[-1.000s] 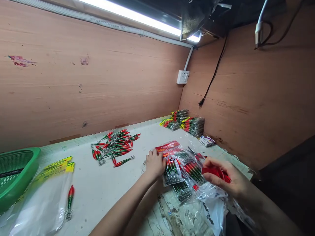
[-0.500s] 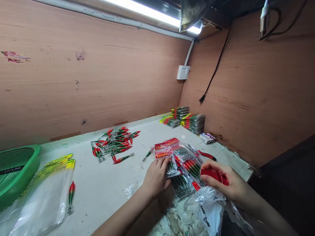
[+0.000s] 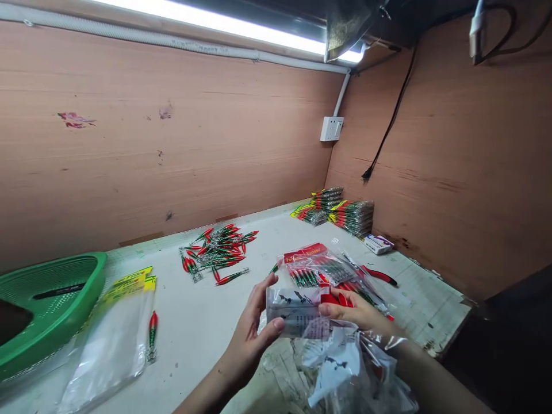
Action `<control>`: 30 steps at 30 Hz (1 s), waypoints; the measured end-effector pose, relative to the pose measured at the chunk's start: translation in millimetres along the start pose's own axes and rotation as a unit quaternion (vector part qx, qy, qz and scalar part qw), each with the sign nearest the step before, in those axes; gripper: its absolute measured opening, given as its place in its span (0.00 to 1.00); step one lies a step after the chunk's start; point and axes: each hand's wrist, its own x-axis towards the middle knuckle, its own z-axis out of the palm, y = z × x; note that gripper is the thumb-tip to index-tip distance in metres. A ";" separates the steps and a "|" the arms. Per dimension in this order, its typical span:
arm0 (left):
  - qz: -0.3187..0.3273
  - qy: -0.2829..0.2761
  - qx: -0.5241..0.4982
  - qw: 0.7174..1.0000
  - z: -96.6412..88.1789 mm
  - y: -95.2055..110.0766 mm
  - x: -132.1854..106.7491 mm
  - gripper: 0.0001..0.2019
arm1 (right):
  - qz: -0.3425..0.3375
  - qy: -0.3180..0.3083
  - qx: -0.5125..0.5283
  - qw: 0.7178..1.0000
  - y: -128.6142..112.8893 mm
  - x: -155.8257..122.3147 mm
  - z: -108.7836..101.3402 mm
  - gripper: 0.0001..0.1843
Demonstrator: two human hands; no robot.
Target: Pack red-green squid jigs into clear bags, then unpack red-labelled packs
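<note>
My left hand [image 3: 254, 330] pinches the left end of a flat clear packet [image 3: 293, 310] with dark drawings and small print on its white face. My right hand [image 3: 362, 315] closes around the packet's other end, with a red piece [image 3: 335, 297] under its fingers; whether that is the packet's header or a separate tool I cannot tell. Just behind lie several red-headed packets of squid jigs [image 3: 308, 270]. Below my hands, crumpled clear plastic and white printed wrapping [image 3: 338, 365] hangs at the table's front edge.
Loose red-and-green squid jigs [image 3: 222, 253] form a heap. Empty yellow-topped bags [image 3: 112, 333] lie left, near one jig [image 3: 152, 336] and a green basket [image 3: 81, 305]. Stacked packets [image 3: 351, 218], a small box [image 3: 378, 244] and red-handled pliers [image 3: 379, 276] lie right.
My left hand has lifted a packet from the pile and turned its printed face toward me. My right hand has come left to meet it. The view has shifted slightly left.
</note>
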 end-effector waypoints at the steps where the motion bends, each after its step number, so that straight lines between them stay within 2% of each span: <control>1: 0.034 0.011 0.038 0.999 -6.0 6.2 -3.9 0.31 | 0.008 0.000 0.001 1.000 -2.2 -3.4 1.7 0.29; 4: 0.143 0.002 0.187 0.972 -22.1 28.4 -10.3 0.24 | 0.014 -0.006 -0.014 1.000 -9.3 -14.1 7.4 0.25; 6: 0.209 -0.035 0.288 0.934 -28.9 43.0 -10.2 0.16 | 0.004 -0.021 -0.025 0.999 -14.5 -20.6 12.6 0.25; 8: 0.243 -0.090 0.361 0.896 -32.5 54.4 -8.4 0.10 | 0.012 -0.015 -0.043 0.999 -20.1 -25.9 17.8 0.26; 10: 0.248 -0.144 0.396 0.873 -34.0 61.8 -6.8 0.07 | 0.034 0.001 -0.069 0.997 -25.4 -29.5 21.4 0.26; 12: 0.238 -0.198 0.404 0.861 -34.6 66.3 -6.5 0.06 | 0.051 -0.005 -0.084 0.995 -29.7 -30.9 23.3 0.24; 15: 0.210 -0.257 0.404 0.852 -34.7 70.9 -8.0 0.07 | 0.063 -0.030 -0.081 0.994 -33.4 -30.0 24.7 0.21; 17: 0.186 -0.286 0.398 0.852 -34.6 73.4 -9.1 0.08 | 0.083 -0.014 -0.083 0.993 -35.1 -29.0 25.7 0.21; 21: 0.168 -0.323 0.381 0.850 -33.2 74.8 -10.4 0.05 | 0.112 0.016 -0.110 0.987 -37.9 -27.9 27.7 0.21; 24: 0.167 -0.350 0.381 0.840 -29.8 71.3 -10.5 0.00 | 0.116 -0.005 -0.109 0.987 -37.2 -27.2 29.1 0.22; 26: 0.183 -0.359 0.392 0.827 -26.9 68.5 -11.0 0.03 | 0.114 -0.024 -0.110 0.987 -34.5 -25.4 28.7 0.22; 30: 0.207 -0.343 0.428 0.810 -24.4 68.4 -16.9 0.02 | 0.083 -0.050 -0.155 0.983 -24.3 -13.2 17.0 0.21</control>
